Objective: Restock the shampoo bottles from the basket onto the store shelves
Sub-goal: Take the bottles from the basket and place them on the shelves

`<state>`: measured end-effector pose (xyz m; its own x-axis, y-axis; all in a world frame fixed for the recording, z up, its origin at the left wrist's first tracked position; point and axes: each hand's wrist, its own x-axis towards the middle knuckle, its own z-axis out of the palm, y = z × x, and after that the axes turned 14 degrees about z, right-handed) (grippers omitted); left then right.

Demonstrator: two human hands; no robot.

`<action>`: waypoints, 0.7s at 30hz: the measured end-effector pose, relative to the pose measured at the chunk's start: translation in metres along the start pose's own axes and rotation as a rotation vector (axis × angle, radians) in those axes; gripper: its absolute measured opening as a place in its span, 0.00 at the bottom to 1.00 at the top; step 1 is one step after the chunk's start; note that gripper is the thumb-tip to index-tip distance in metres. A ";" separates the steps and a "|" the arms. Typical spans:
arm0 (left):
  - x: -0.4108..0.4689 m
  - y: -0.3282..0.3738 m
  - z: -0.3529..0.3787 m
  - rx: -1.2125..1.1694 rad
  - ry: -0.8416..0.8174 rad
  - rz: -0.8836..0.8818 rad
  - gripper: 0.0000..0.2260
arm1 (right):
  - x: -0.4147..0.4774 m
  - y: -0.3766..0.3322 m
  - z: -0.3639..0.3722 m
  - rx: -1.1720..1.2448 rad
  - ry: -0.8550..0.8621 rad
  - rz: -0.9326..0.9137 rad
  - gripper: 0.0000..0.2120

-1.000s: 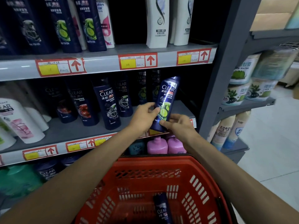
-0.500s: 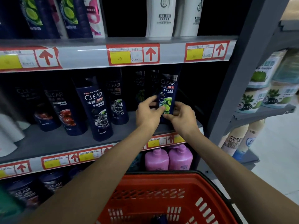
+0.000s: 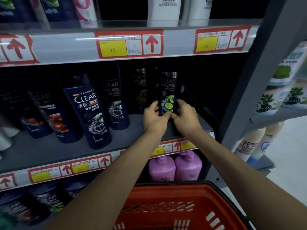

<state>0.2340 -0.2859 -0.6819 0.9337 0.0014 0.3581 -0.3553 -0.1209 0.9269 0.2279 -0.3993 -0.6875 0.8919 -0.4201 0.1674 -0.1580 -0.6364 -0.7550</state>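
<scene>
A dark blue CLEAR shampoo bottle with a lime picture [image 3: 167, 92] stands upright on the middle shelf [image 3: 49, 151], at the right end of a row of dark CLEAR bottles. My left hand [image 3: 153, 117] holds its lower left side and my right hand [image 3: 186, 116] holds its lower right side, thumbs meeting at the base. Another lime bottle [image 3: 141, 90] stands just left of it, further back. The red basket [image 3: 167, 191] sits below my forearms; its contents are out of view.
Dark CLEAR bottles [image 3: 88, 112] fill the shelf to the left. Two pink pump bottles [image 3: 174, 166] stand on the shelf below. White bottles [image 3: 163, 10] line the upper shelf. A grey upright post [image 3: 245, 103] bounds the bay on the right, with other goods beyond.
Both hands carried the lime bottle from in front of the shelf edge deeper onto the middle shelf and set it upright. The view moved closer to the shelf.
</scene>
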 end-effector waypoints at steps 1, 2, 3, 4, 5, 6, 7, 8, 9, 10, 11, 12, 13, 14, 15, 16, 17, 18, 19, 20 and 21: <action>-0.001 0.003 -0.002 0.004 -0.022 -0.016 0.31 | 0.000 -0.001 0.000 -0.005 -0.002 0.020 0.21; -0.002 0.007 -0.004 0.011 -0.049 -0.037 0.32 | -0.001 -0.002 -0.001 -0.017 -0.006 0.040 0.21; -0.005 0.013 -0.007 0.021 -0.089 -0.064 0.33 | -0.003 -0.004 -0.003 -0.038 -0.008 0.058 0.21; -0.007 0.019 -0.010 0.025 -0.130 -0.089 0.34 | -0.006 -0.007 -0.006 -0.073 -0.012 0.074 0.21; -0.008 0.023 -0.013 0.032 -0.174 -0.109 0.35 | -0.011 -0.010 -0.011 -0.117 -0.021 0.090 0.21; -0.011 0.028 -0.016 0.042 -0.216 -0.119 0.35 | -0.017 -0.014 -0.016 -0.166 -0.037 0.103 0.22; -0.014 0.034 -0.021 0.066 -0.263 -0.116 0.35 | -0.025 -0.017 -0.021 -0.210 -0.052 0.112 0.23; -0.019 0.041 -0.025 0.099 -0.304 -0.108 0.34 | -0.033 -0.019 -0.027 -0.253 -0.067 0.111 0.25; -0.023 0.046 -0.030 0.143 -0.342 -0.098 0.35 | -0.042 -0.021 -0.033 -0.292 -0.086 0.104 0.28; -0.028 0.051 -0.036 0.183 -0.379 -0.088 0.36 | -0.051 -0.023 -0.040 -0.325 -0.106 0.097 0.32; -0.032 0.055 -0.041 0.220 -0.411 -0.074 0.37 | -0.060 -0.026 -0.047 -0.349 -0.126 0.092 0.34; -0.037 0.058 -0.046 0.269 -0.438 -0.051 0.37 | -0.068 -0.029 -0.055 -0.367 -0.144 0.088 0.36; -0.042 0.062 -0.051 0.340 -0.462 -0.016 0.37 | -0.075 -0.033 -0.063 -0.379 -0.157 0.086 0.37; -0.047 0.065 -0.057 0.418 -0.472 0.023 0.37 | -0.081 -0.036 -0.070 -0.387 -0.161 0.080 0.38; -0.052 0.068 -0.063 0.485 -0.475 0.057 0.36 | -0.086 -0.039 -0.077 -0.401 -0.158 0.067 0.39; -0.058 0.073 -0.070 0.537 -0.475 0.090 0.36 | -0.092 -0.042 -0.084 -0.432 -0.146 0.045 0.40; -0.064 0.077 -0.078 0.580 -0.485 0.120 0.36 | -0.098 -0.044 -0.091 -0.481 -0.133 0.021 0.41; -0.072 0.081 -0.086 0.622 -0.505 0.155 0.36 | -0.105 -0.045 -0.097 -0.534 -0.127 0.001 0.43; -0.079 0.084 -0.094 0.665 -0.531 0.183 0.36 | -0.115 -0.045 -0.102 -0.578 -0.134 -0.005 0.45; -0.086 0.087 -0.101 0.710 -0.557 0.211 0.37 | -0.126 -0.045 -0.107 -0.610 -0.151 -0.005 0.48; -0.094 0.089 -0.108 0.766 -0.584 0.225 0.39 | -0.137 -0.045 -0.110 -0.634 -0.173 -0.004 0.52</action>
<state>0.1096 -0.1891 -0.6211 0.7965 -0.5653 0.2145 -0.5947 -0.6684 0.4467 0.0660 -0.3845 -0.6067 0.9399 -0.3405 0.0251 -0.3264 -0.9179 -0.2256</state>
